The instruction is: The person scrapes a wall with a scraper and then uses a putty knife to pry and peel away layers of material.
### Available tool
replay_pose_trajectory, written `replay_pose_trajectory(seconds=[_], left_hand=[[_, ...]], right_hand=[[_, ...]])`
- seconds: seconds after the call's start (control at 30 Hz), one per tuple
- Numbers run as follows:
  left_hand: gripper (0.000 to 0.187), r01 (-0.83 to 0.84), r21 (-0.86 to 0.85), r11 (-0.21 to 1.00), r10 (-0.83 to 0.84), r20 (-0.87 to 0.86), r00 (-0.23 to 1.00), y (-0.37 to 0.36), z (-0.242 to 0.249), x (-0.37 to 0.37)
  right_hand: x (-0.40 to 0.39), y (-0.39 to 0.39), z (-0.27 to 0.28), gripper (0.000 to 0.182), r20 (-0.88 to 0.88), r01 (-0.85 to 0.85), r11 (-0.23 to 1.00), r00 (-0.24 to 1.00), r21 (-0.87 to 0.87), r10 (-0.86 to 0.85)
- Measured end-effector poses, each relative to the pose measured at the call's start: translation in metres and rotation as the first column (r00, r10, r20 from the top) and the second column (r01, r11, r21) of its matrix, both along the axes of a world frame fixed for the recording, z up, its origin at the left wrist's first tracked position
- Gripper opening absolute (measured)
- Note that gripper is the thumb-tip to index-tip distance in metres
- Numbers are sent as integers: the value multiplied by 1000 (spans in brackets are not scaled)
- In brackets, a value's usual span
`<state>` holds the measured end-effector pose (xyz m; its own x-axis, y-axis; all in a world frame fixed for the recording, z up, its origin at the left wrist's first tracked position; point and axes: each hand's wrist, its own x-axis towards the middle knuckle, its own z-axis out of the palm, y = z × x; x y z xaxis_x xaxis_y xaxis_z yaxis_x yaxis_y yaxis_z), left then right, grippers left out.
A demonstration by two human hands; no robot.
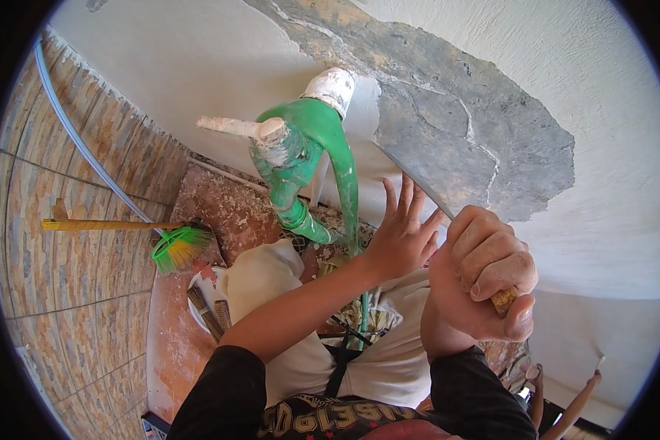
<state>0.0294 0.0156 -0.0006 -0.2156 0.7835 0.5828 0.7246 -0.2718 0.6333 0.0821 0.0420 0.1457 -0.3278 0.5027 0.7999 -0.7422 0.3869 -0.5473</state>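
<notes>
My right hand (484,273) is wrapped round the wooden handle (504,301) of a long, thin metal blade (412,176), seen nearly edge-on. The blade slants up and left, overlapping the wall's bare grey patch (484,132), where white plaster has come away. Behind the blade, my left hand (407,235) is raised with its fingers spread and nothing in them, its fingertips close to the blade. Left of my hands, a green pipe (334,139) bends down from a white-smeared fitting (332,89) at the wall. A paint-spattered tap (275,136) is on it.
On the left, a broom (177,249) with green and yellow bristles lies against the stone-patterned tiles (73,271). Brushes lie in a white bucket (207,293) by my knee. Flakes litter the red floor (216,202). Another person's arms (568,407) show at lower right.
</notes>
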Motion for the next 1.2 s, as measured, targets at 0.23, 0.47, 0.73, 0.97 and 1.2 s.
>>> replay_pose_trajectory(seconds=[0.23,0.47,0.73,0.97,1.2], left_hand=[[49,7,-24,1000,-6,22,1000,-1,3,0],[47,12,-53,998,-12,7,1000,-1,2,-1],[47,7,-8,1000,-7,18,1000,0,5,-1],[47,16,-3,1000,-15,54,998,-1,4,-1],[49,31,-13,999,-30,78,997,-2,6,-1]], right_hand=[[-1,-1,0,41,-10,6,1000,1000,7,-6],[-3,-2,0,41,-24,20,1000,1000,-7,-20],[-2,-1,-1,42,-17,12,1000,1000,-4,-12],[-2,-1,0,42,-15,13,1000,1000,-1,-13],[-1,-3,-1,42,-15,27,999,1000,41,-26]])
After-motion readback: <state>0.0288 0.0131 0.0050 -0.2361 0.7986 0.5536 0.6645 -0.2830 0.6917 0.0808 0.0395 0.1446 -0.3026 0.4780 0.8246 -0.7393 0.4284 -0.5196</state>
